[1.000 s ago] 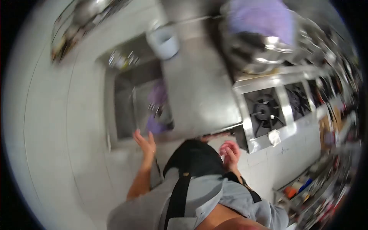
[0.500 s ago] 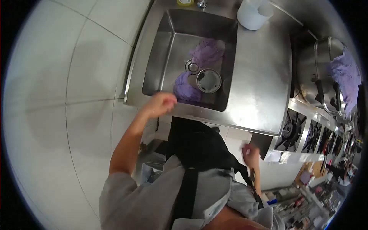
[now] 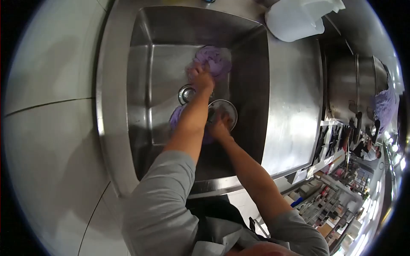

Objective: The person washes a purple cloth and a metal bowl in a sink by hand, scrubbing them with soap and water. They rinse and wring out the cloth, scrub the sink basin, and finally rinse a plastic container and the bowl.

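Both my arms reach down into a steel sink (image 3: pixel 164 59). My left hand (image 3: pixel 202 78) is at the far crumpled purple cloth (image 3: pixel 215 62), its fingers bent onto the cloth's near edge. Lower down, my right hand (image 3: pixel 220 126) is over a round metal-rimmed dish (image 3: pixel 228 109), and its fingers are smeared by motion. Whether it grips the dish or only touches it does not show. A second purple cloth (image 3: pixel 176 117) lies close by, largely hidden under my left forearm. Beside my left wrist is the round drain (image 3: pixel 185 94).
A white plastic jug (image 3: pixel 292 21) stands on the steel counter (image 3: pixel 292 106) right of the sink. Farther right is a large metal pot (image 3: pixel 344 89) with another purple cloth (image 3: pixel 385 106) on it. Tiled wall (image 3: pixel 47 141) runs along the left. A person (image 3: pixel 369 151) stands in the background.
My hands have moved from the sink's front edge and my side down into the sink. My left hand has reached the far cloth, my right hand the dish. The view is closer over the sink.
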Demonstrator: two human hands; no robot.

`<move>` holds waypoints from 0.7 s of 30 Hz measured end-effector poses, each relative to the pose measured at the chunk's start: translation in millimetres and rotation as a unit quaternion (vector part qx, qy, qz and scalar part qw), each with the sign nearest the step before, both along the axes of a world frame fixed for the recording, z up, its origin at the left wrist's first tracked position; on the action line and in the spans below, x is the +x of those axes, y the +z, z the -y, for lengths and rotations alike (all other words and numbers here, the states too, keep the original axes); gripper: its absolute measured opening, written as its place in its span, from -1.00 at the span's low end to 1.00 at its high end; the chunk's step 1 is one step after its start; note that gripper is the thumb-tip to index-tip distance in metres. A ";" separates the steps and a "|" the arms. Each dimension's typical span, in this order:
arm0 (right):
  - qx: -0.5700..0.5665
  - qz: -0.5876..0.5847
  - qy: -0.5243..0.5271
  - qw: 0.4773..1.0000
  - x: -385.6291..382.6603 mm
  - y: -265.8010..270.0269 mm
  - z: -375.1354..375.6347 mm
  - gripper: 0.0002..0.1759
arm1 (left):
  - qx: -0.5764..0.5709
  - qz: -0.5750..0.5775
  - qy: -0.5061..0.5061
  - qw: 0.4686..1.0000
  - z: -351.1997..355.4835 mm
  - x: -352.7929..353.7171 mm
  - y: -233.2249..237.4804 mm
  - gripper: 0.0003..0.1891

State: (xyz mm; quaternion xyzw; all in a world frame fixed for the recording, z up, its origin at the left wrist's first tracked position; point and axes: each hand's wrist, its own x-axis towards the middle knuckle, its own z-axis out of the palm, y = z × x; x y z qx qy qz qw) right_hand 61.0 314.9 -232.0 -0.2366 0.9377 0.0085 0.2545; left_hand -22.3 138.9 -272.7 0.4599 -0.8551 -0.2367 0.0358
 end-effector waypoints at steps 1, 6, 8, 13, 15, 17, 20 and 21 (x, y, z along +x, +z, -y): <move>0.018 0.030 0.028 0.999 -4.0 2.5 -1.4 0.09 | 0.049 -0.005 -0.063 0.997 -5.3 -26.2 -49.2 -0.37; 0.020 0.050 -0.035 0.998 -16.2 13.9 24.1 0.06 | 0.292 -0.024 -0.138 0.946 -11.4 -56.9 -54.4 -0.48; 0.044 0.087 -0.039 0.994 -22.4 -4.2 11.3 0.04 | 0.327 0.080 -0.170 0.926 -4.7 -40.7 -27.7 -0.45; -0.061 0.138 -0.014 0.988 -35.3 -14.9 2.3 -0.26 | -0.073 -0.032 -0.338 0.938 12.2 9.0 -3.0 -0.42; -0.041 0.201 -0.105 0.973 -52.7 -4.6 1.9 -0.28 | 0.016 -0.034 -0.291 0.956 9.6 -15.1 -18.9 -0.40; -0.251 0.188 -0.260 0.913 -74.3 5.1 0.8 -0.45 | 0.107 -0.029 -0.241 0.964 12.3 -51.3 -42.8 -0.37; -0.446 0.269 -0.427 0.739 -111.8 80.8 50.8 -0.69 | 0.329 -0.061 -0.249 0.909 6.1 -73.2 -66.4 -0.33; -0.466 0.204 -0.333 0.794 -138.0 53.7 61.4 -0.71 | 0.267 -0.010 -0.239 0.933 3.2 -69.9 -57.5 -0.33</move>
